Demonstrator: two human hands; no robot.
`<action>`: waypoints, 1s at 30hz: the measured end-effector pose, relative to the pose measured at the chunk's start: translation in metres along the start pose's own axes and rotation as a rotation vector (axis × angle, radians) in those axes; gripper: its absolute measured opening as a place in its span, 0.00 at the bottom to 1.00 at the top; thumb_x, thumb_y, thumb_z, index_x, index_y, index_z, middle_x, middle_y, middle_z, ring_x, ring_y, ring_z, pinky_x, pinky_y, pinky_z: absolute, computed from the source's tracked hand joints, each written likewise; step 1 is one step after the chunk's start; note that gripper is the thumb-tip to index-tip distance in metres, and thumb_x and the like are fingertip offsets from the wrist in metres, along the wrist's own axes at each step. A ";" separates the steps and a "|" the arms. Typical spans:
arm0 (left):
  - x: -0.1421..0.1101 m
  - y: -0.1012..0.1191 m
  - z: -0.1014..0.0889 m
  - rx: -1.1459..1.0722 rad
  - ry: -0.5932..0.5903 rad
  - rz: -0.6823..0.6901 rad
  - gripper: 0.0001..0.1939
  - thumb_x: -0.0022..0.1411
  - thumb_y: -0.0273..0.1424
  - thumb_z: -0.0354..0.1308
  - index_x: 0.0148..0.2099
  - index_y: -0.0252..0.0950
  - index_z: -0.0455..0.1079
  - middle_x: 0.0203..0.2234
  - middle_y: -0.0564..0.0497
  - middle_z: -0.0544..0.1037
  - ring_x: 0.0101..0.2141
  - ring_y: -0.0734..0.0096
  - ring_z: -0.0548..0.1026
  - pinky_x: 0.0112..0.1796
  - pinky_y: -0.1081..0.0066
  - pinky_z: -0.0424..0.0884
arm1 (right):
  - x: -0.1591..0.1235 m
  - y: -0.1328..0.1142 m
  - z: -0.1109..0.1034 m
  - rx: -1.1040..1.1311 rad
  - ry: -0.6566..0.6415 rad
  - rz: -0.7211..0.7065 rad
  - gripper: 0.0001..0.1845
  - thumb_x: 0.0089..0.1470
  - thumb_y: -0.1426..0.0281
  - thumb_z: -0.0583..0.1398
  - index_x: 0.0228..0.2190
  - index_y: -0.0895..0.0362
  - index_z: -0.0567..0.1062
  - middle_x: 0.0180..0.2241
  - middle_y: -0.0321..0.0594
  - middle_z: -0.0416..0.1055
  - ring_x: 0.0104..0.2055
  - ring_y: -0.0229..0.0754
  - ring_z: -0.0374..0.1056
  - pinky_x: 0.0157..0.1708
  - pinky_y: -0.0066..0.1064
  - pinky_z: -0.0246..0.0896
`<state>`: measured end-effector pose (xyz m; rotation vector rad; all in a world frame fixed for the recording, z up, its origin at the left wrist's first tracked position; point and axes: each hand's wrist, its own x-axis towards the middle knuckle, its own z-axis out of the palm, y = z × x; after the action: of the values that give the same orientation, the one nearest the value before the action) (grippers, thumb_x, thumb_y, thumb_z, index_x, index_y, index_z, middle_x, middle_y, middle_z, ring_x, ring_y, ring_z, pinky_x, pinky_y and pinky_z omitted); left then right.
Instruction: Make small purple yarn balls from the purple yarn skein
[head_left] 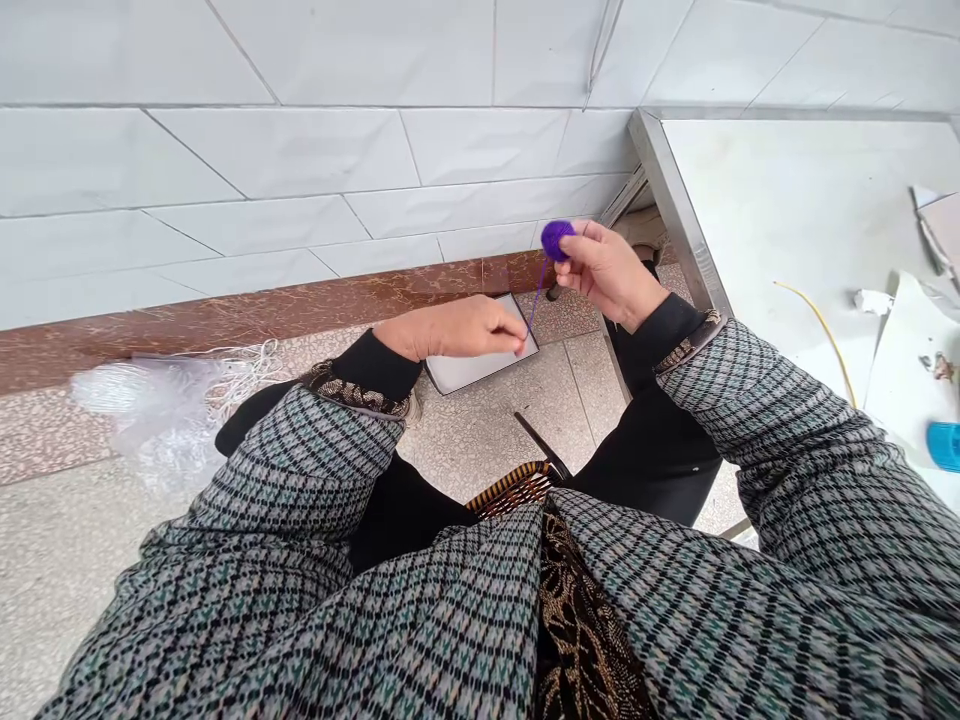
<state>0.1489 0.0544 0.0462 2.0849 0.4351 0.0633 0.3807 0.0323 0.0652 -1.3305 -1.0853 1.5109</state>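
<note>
A small ball of purple yarn (556,239) is gripped by the fingertips of my right hand (606,272), raised in front of the tiled wall. From the ball a purple strand (538,292) runs down to my left hand (465,328), whose thumb and fingers are pinched together on it. The strand looks fairly straight between the two hands. Below my left hand, a shallow white box (465,372) with a dark rim lies on the floor, partly covered by that hand.
A white table (750,200) with a metal edge stands at the right, bearing a yellow cord (823,325), a blue roll (943,445) and paper scraps. Clear plastic bags with white cord (161,410) lie on the floor at left. A woven seat edge (517,485) shows between my legs.
</note>
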 end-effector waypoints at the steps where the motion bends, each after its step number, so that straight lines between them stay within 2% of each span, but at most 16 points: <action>1: 0.000 0.006 0.000 -0.026 -0.064 0.032 0.14 0.65 0.37 0.56 0.35 0.39 0.81 0.29 0.52 0.83 0.30 0.71 0.77 0.37 0.72 0.68 | 0.000 0.003 0.000 -0.060 -0.008 0.036 0.16 0.62 0.74 0.69 0.37 0.53 0.65 0.27 0.28 0.67 0.25 0.30 0.64 0.26 0.21 0.66; 2: 0.000 0.010 0.000 -0.046 -0.088 0.050 0.15 0.65 0.38 0.56 0.36 0.39 0.82 0.30 0.51 0.84 0.31 0.71 0.77 0.38 0.72 0.69 | -0.001 0.005 0.001 -0.135 -0.034 0.065 0.17 0.60 0.77 0.69 0.36 0.54 0.66 0.27 0.29 0.67 0.25 0.31 0.64 0.25 0.21 0.65; 4: -0.003 0.013 -0.003 -0.069 -0.025 0.042 0.15 0.65 0.38 0.56 0.36 0.39 0.83 0.31 0.50 0.84 0.32 0.70 0.78 0.38 0.72 0.70 | -0.006 0.007 0.005 -0.306 -0.142 0.106 0.18 0.55 0.84 0.69 0.35 0.55 0.67 0.28 0.30 0.69 0.24 0.31 0.64 0.24 0.22 0.63; 7: -0.007 0.005 -0.010 -0.069 0.246 -0.064 0.14 0.65 0.37 0.56 0.37 0.36 0.82 0.29 0.49 0.82 0.31 0.70 0.75 0.37 0.70 0.70 | -0.016 0.004 0.012 -0.470 -0.407 0.160 0.19 0.50 0.88 0.68 0.36 0.57 0.71 0.30 0.30 0.72 0.25 0.30 0.65 0.23 0.22 0.61; 9: -0.009 -0.004 -0.014 -0.058 0.414 -0.155 0.15 0.65 0.36 0.56 0.38 0.34 0.81 0.27 0.50 0.79 0.30 0.69 0.74 0.37 0.70 0.70 | -0.020 0.001 0.013 -0.411 -0.563 0.178 0.19 0.50 0.87 0.68 0.38 0.57 0.72 0.32 0.30 0.73 0.26 0.30 0.66 0.26 0.23 0.63; 10: -0.010 -0.009 -0.016 -0.048 0.474 -0.194 0.15 0.65 0.36 0.55 0.38 0.34 0.81 0.27 0.50 0.79 0.30 0.69 0.74 0.37 0.69 0.70 | -0.020 -0.001 0.013 -0.334 -0.601 0.171 0.18 0.51 0.85 0.69 0.38 0.57 0.71 0.33 0.30 0.74 0.26 0.30 0.67 0.27 0.23 0.65; 11: -0.011 -0.013 -0.016 -0.033 0.517 -0.224 0.15 0.65 0.35 0.55 0.38 0.33 0.81 0.26 0.51 0.78 0.30 0.69 0.73 0.37 0.69 0.70 | -0.020 -0.002 0.012 -0.241 -0.603 0.152 0.18 0.52 0.83 0.70 0.39 0.57 0.71 0.33 0.31 0.74 0.27 0.30 0.68 0.29 0.24 0.67; 13: -0.010 -0.018 -0.015 0.005 0.562 -0.255 0.14 0.65 0.35 0.55 0.37 0.34 0.80 0.25 0.51 0.77 0.30 0.69 0.73 0.37 0.69 0.69 | -0.018 -0.006 0.009 -0.050 -0.521 0.096 0.21 0.53 0.75 0.74 0.40 0.56 0.69 0.33 0.30 0.73 0.28 0.30 0.69 0.30 0.24 0.68; 15: -0.007 -0.020 -0.011 0.038 0.539 -0.239 0.14 0.65 0.35 0.55 0.35 0.35 0.80 0.25 0.52 0.77 0.29 0.69 0.72 0.36 0.69 0.68 | -0.014 -0.009 0.006 0.091 -0.387 0.048 0.25 0.53 0.67 0.77 0.42 0.55 0.68 0.32 0.29 0.71 0.29 0.31 0.69 0.30 0.23 0.68; 18: 0.002 -0.016 0.001 0.043 0.359 -0.124 0.13 0.64 0.35 0.56 0.33 0.36 0.79 0.26 0.51 0.80 0.29 0.70 0.73 0.35 0.70 0.67 | -0.008 -0.009 0.003 0.171 -0.212 0.018 0.27 0.54 0.60 0.78 0.42 0.53 0.68 0.28 0.27 0.66 0.31 0.32 0.71 0.30 0.22 0.68; 21: 0.010 -0.006 0.011 0.021 0.141 0.017 0.12 0.64 0.35 0.57 0.33 0.38 0.79 0.26 0.52 0.81 0.27 0.72 0.73 0.35 0.70 0.67 | -0.004 -0.001 0.004 0.085 -0.130 0.043 0.22 0.59 0.63 0.75 0.41 0.53 0.68 0.28 0.27 0.67 0.29 0.32 0.71 0.31 0.22 0.69; 23: 0.012 0.001 0.014 0.014 0.078 0.075 0.13 0.64 0.36 0.56 0.33 0.38 0.79 0.26 0.52 0.81 0.27 0.73 0.74 0.35 0.71 0.67 | -0.004 0.006 0.007 -0.080 -0.094 0.062 0.18 0.61 0.70 0.72 0.39 0.54 0.67 0.28 0.29 0.69 0.28 0.32 0.69 0.29 0.24 0.68; 25: 0.011 0.004 0.013 0.017 0.086 0.095 0.13 0.65 0.36 0.56 0.33 0.38 0.80 0.28 0.51 0.82 0.29 0.72 0.75 0.36 0.71 0.68 | -0.007 0.009 0.010 -0.335 -0.074 0.060 0.17 0.58 0.78 0.70 0.36 0.54 0.66 0.27 0.30 0.69 0.26 0.33 0.66 0.28 0.25 0.65; 27: 0.007 0.005 0.009 0.027 0.166 0.070 0.13 0.65 0.35 0.56 0.34 0.37 0.80 0.29 0.50 0.83 0.31 0.71 0.76 0.38 0.70 0.69 | -0.011 0.008 0.012 -0.602 -0.124 0.051 0.18 0.52 0.84 0.69 0.34 0.55 0.68 0.28 0.31 0.70 0.28 0.34 0.65 0.28 0.26 0.62; 29: 0.002 0.002 0.003 0.047 0.304 -0.003 0.14 0.65 0.34 0.55 0.35 0.35 0.81 0.30 0.49 0.83 0.32 0.69 0.76 0.39 0.69 0.70 | -0.016 0.004 0.014 -0.734 -0.272 0.084 0.17 0.50 0.85 0.69 0.34 0.56 0.71 0.31 0.32 0.71 0.30 0.35 0.65 0.29 0.27 0.62; 30: 0.001 -0.001 0.000 0.058 0.377 -0.051 0.14 0.65 0.34 0.55 0.36 0.35 0.81 0.30 0.49 0.83 0.32 0.69 0.76 0.39 0.69 0.70 | -0.018 0.001 0.014 -0.720 -0.367 0.118 0.17 0.50 0.85 0.69 0.36 0.57 0.72 0.32 0.33 0.72 0.30 0.35 0.66 0.30 0.27 0.63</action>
<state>0.1493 0.0552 0.0455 2.1203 0.7237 0.4233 0.3685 0.0136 0.0697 -1.6373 -1.9420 1.5492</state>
